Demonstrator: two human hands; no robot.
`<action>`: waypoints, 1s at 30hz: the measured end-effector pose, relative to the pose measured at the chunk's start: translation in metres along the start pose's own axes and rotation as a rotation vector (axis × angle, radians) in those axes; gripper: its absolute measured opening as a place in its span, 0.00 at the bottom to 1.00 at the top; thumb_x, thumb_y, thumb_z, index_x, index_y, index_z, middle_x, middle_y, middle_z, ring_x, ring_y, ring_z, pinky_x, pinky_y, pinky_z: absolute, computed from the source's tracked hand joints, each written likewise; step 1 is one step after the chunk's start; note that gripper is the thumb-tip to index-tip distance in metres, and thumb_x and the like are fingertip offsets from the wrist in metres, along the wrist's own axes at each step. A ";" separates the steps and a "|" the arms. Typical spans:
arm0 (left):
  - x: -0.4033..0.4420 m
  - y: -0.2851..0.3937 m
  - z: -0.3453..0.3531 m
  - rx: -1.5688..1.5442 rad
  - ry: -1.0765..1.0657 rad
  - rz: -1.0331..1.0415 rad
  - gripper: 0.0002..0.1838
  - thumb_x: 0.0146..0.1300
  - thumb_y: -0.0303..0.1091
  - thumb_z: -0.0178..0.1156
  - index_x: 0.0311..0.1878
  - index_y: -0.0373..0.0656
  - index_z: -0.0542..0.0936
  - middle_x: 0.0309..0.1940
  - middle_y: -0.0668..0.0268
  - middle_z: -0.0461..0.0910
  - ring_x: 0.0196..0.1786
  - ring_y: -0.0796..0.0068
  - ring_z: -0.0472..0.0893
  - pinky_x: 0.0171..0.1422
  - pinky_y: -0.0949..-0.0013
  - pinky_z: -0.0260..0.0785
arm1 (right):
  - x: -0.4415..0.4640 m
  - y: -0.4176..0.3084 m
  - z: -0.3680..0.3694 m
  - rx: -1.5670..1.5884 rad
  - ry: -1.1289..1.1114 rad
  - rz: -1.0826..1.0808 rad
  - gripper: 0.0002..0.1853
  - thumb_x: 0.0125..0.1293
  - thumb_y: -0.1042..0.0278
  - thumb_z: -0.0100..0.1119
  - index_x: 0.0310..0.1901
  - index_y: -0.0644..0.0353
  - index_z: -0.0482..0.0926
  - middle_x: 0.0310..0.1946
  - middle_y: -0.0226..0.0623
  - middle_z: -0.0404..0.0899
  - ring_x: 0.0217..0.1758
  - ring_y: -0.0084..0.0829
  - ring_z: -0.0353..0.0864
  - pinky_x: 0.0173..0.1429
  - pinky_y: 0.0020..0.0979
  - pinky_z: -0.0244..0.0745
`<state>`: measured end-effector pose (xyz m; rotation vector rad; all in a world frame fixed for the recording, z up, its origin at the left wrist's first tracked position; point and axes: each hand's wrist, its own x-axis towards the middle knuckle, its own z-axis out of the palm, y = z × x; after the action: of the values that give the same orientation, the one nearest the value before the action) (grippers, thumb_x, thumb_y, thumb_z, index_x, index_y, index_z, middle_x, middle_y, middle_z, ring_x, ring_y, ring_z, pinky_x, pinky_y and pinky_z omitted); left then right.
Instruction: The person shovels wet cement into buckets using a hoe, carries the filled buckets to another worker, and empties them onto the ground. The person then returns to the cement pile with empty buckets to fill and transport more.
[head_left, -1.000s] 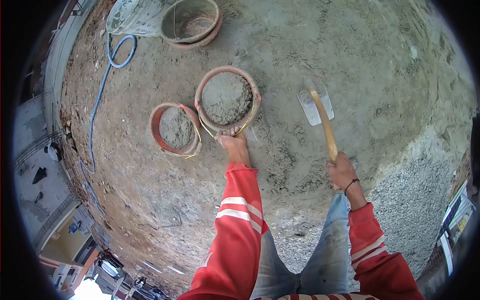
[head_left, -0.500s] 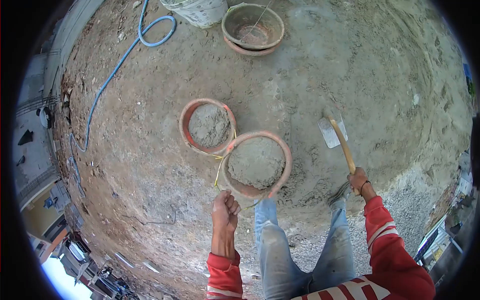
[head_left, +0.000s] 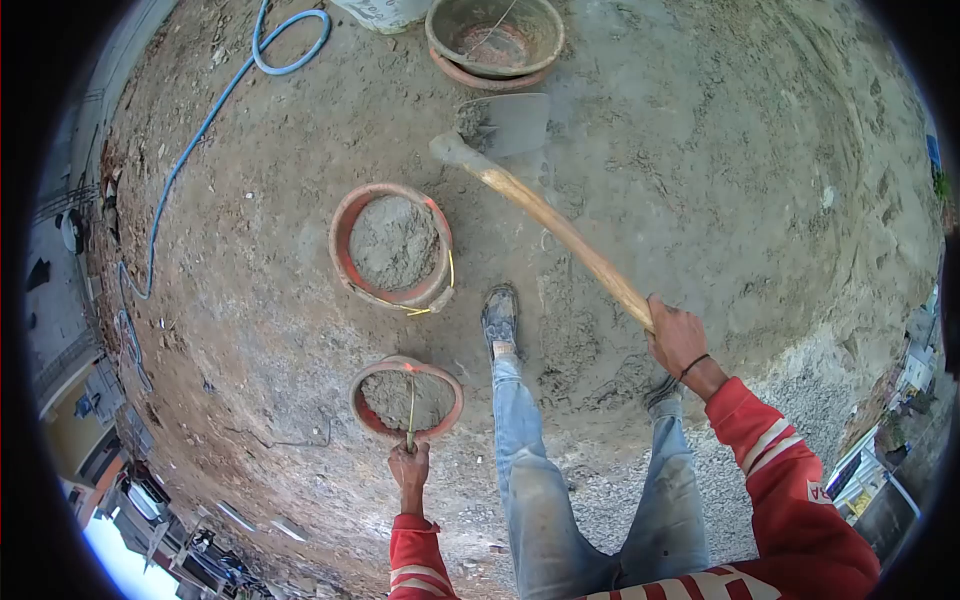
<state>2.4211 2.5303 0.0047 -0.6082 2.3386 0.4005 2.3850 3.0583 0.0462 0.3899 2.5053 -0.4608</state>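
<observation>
My left hand is closed on the yellow rope handle of a round reddish bucket filled with grey wet mortar, at the lower left of centre. My right hand grips the end of a long wooden handle. That handle runs up and left to a flat metal blade with some mortar beside its neck. Above my left hand's bucket, a second reddish bucket of mortar stands on the ground, its yellow rope hanging at the lower right rim.
Stacked empty buckets stand at the top, beside a whitish container. A blue hose curls along the left. Grey gravel lies at the right. My shoe is right of the mortar buckets.
The bucket at my left hand has moved down and left, away from the second bucket. The tool has swung left and up, its blade now close below the stacked buckets. My left foot has come forward.
</observation>
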 end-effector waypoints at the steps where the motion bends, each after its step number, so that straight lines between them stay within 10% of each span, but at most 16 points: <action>1: 0.015 -0.014 0.011 0.101 0.025 0.053 0.17 0.48 0.44 0.65 0.25 0.37 0.76 0.18 0.56 0.74 0.26 0.58 0.76 0.36 0.57 0.68 | 0.023 -0.009 0.017 -0.026 0.034 -0.037 0.15 0.59 0.71 0.56 0.47 0.58 0.67 0.29 0.45 0.80 0.33 0.54 0.81 0.36 0.52 0.72; 11: 0.052 -0.131 0.031 0.259 0.006 0.087 0.23 0.50 0.46 0.66 0.36 0.32 0.77 0.25 0.51 0.77 0.34 0.46 0.79 0.46 0.52 0.71 | 0.082 -0.006 0.142 -0.078 -0.083 -0.050 0.18 0.57 0.73 0.57 0.50 0.60 0.70 0.30 0.49 0.82 0.39 0.51 0.83 0.45 0.48 0.74; 12: 0.053 -0.128 0.032 0.379 -0.113 -0.012 0.30 0.50 0.48 0.65 0.45 0.28 0.75 0.41 0.45 0.77 0.50 0.47 0.75 0.56 0.54 0.67 | 0.069 -0.004 0.143 -0.071 -0.079 -0.042 0.18 0.57 0.73 0.57 0.50 0.60 0.70 0.30 0.49 0.82 0.39 0.51 0.83 0.45 0.48 0.74; 15: 0.033 -0.049 0.057 0.527 0.216 0.069 0.33 0.50 0.47 0.64 0.52 0.30 0.72 0.50 0.44 0.73 0.57 0.46 0.69 0.61 0.53 0.63 | 0.020 -0.001 0.138 0.057 -0.239 0.074 0.19 0.55 0.73 0.59 0.49 0.62 0.70 0.30 0.51 0.82 0.41 0.52 0.82 0.47 0.49 0.74; 19: 0.009 0.109 0.119 -0.056 0.071 0.453 0.36 0.51 0.44 0.65 0.59 0.33 0.67 0.51 0.44 0.73 0.58 0.49 0.70 0.60 0.52 0.64 | -0.048 0.018 0.145 0.103 -0.302 0.080 0.19 0.55 0.72 0.59 0.48 0.67 0.70 0.28 0.52 0.82 0.37 0.54 0.83 0.45 0.49 0.76; 24: -0.031 0.256 0.255 -1.187 -0.803 -0.393 0.36 0.54 0.51 0.70 0.58 0.39 0.65 0.33 0.62 0.78 0.34 0.67 0.80 0.39 0.62 0.75 | -0.157 0.019 0.159 0.182 -0.478 0.181 0.21 0.53 0.68 0.61 0.48 0.66 0.68 0.28 0.51 0.82 0.34 0.52 0.83 0.43 0.48 0.77; 26: -0.017 0.220 0.356 -1.025 -0.709 -0.547 0.34 0.55 0.48 0.71 0.54 0.40 0.65 0.25 0.64 0.75 0.22 0.69 0.76 0.25 0.65 0.71 | -0.200 0.037 0.182 0.164 -0.398 0.208 0.22 0.53 0.64 0.64 0.47 0.60 0.69 0.30 0.48 0.82 0.34 0.53 0.83 0.41 0.49 0.77; 30: -0.085 0.267 0.334 -0.843 -0.293 -0.454 0.19 0.59 0.41 0.69 0.39 0.41 0.70 0.16 0.68 0.70 0.16 0.74 0.71 0.18 0.69 0.66 | -0.224 0.065 0.199 0.189 -0.361 0.300 0.20 0.52 0.65 0.63 0.47 0.54 0.69 0.32 0.43 0.83 0.33 0.50 0.83 0.42 0.48 0.77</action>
<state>2.5170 2.9281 -0.1470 -1.3281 1.6153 1.1758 2.6823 2.9972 0.0023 0.6799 2.0209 -0.5893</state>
